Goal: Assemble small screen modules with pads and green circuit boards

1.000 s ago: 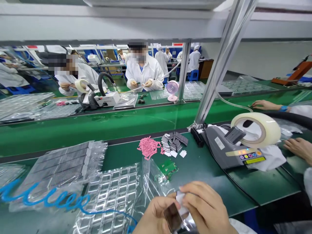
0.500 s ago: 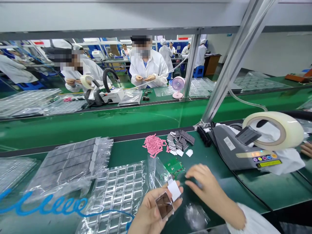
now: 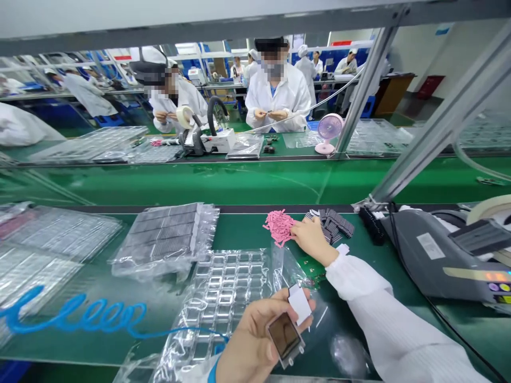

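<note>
My left hand [image 3: 251,335] is closed on a small dark rectangular screen part [image 3: 285,339] with a white tab [image 3: 299,304], held low in front of me. My right hand [image 3: 309,238] is stretched forward to the far side of the bench, its fingers curled on the pile of small dark and white strips [image 3: 332,223], right beside the pile of pink strips [image 3: 278,226]. Whether it grips a strip is hidden. A small green circuit board [image 3: 315,267] lies under my right wrist.
A clear blister tray [image 3: 223,292] and bagged dark parts [image 3: 167,234] lie to the left, with a blue coiled cord [image 3: 80,317]. A grey tape dispenser machine [image 3: 443,260] stands at right. A green conveyor [image 3: 239,183] runs behind; people in white coats work across it.
My right hand left the part and reached forward from near my left hand to the strip piles. My left hand kept holding the screen part. My view turned left.
</note>
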Tool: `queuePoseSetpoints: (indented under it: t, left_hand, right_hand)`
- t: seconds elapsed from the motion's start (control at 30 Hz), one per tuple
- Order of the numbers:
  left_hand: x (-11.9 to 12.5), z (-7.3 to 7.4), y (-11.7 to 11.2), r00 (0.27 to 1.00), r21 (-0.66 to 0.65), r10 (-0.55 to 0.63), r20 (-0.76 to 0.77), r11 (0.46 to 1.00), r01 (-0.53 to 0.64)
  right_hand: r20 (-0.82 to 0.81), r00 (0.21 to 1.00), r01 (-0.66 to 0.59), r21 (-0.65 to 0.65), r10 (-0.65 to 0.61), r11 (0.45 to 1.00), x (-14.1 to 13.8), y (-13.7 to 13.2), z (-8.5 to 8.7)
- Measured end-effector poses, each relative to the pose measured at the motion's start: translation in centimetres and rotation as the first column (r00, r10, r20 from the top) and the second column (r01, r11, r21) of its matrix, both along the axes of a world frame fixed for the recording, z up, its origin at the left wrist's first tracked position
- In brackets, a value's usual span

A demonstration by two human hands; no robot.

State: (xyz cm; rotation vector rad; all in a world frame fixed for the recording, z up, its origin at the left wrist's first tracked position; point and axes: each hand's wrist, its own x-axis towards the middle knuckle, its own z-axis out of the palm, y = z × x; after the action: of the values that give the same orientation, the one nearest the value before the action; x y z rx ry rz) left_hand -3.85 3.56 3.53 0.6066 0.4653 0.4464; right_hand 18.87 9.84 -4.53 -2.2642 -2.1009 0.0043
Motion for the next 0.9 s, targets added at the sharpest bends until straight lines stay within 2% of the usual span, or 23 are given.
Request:
queuePoseSetpoints:
  t: [0.17, 0.3, 0.4, 0.5, 0.63, 0.73, 0.83, 0.9]
  left_hand:
    - [0.5, -0.2, 0.3, 0.992, 0.088, -0.036, 0.119, 0.996, 0.025]
    - [1.4, -0.2, 0.2, 0.993, 0.078, -0.071, 0.092, 0.995, 0.064]
    - [2.1, -0.2, -0.3, 0.989, 0.047, -0.116, 0.095, 0.993, 0.112]
    - [2.5, -0.2, -0.7, 0.988, 0.046, -0.143, 0.064, 0.989, 0.140]
    - [2.0, -0.1, -0.8, 0.995, 0.039, -0.091, -0.038, 0.995, 0.093]
    - [1.1, -0.2, -0.6, 0.996, 0.047, -0.034, -0.080, 0.998, 0.038]
    - [0.7, -0.3, -0.2, 0.997, 0.052, -0.016, -0.080, 0.998, 0.021]
    - [0.9, -0.3, 0.0, 0.998, 0.071, -0.019, -0.061, 0.997, 0.023]
  right_hand:
    - [0.006, 0.998, 0.055, 0.030, -0.055, 0.998, 0.9, -3.1, 2.2]
    - [-0.011, 0.996, 0.085, 0.054, -0.085, 0.995, 1.4, -5.3, 3.4]
    - [-0.015, 0.997, 0.072, 0.033, -0.072, 0.997, 1.0, -4.7, 2.8]
    - [-0.011, 0.998, 0.057, 0.006, -0.057, 0.998, 0.1, -2.8, 1.4]
    - [-0.021, 0.997, 0.073, 0.004, -0.073, 0.997, -0.8, -0.8, -0.2]
    - [-0.069, 0.996, 0.062, 0.025, -0.060, 0.998, -0.6, -0.7, -0.4]
    - [-0.144, 0.989, 0.053, 0.077, -0.041, 0.996, 0.1, -2.3, 1.0]
    - [-0.204, 0.979, 0.044, 0.137, -0.015, 0.990, 0.2, -4.7, 3.4]
